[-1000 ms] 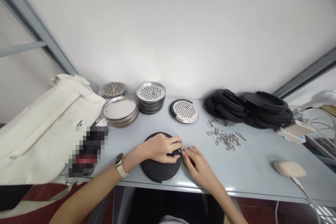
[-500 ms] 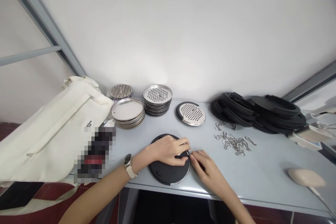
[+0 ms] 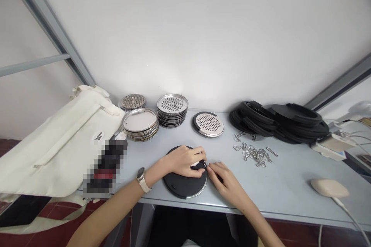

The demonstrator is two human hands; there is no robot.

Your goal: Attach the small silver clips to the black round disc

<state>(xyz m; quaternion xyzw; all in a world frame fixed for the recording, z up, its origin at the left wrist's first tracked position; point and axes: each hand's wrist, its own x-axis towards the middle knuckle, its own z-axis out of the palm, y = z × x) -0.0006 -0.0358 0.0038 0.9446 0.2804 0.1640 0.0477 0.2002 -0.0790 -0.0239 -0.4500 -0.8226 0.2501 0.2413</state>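
Note:
A round black disc [image 3: 185, 187] with a metal rim lies flat near the table's front edge. My left hand [image 3: 184, 160], wearing a watch, presses on its top, the fingers curled round a gap by its right edge. A small metal clip [image 3: 205, 164] sits at that edge, between both hands. My right hand [image 3: 222, 177] pinches the clip from the right; its far end is partly hidden. Behind the disc rests a perforated metal grater plate [image 3: 211, 124] in a black rim.
Stacks of plain metal plates [image 3: 140, 120] and grater plates [image 3: 173, 105] stand at the back left. Black discs [image 3: 295, 117] are piled back right, behind loose metal clips [image 3: 256, 155]. A white bag [image 3: 63, 142] lies left; a beige corded device [image 3: 329, 188] lies right.
The view has shifted slightly, so everything sits a little differently in frame. Both hands keep the same hold at the disc's right edge.

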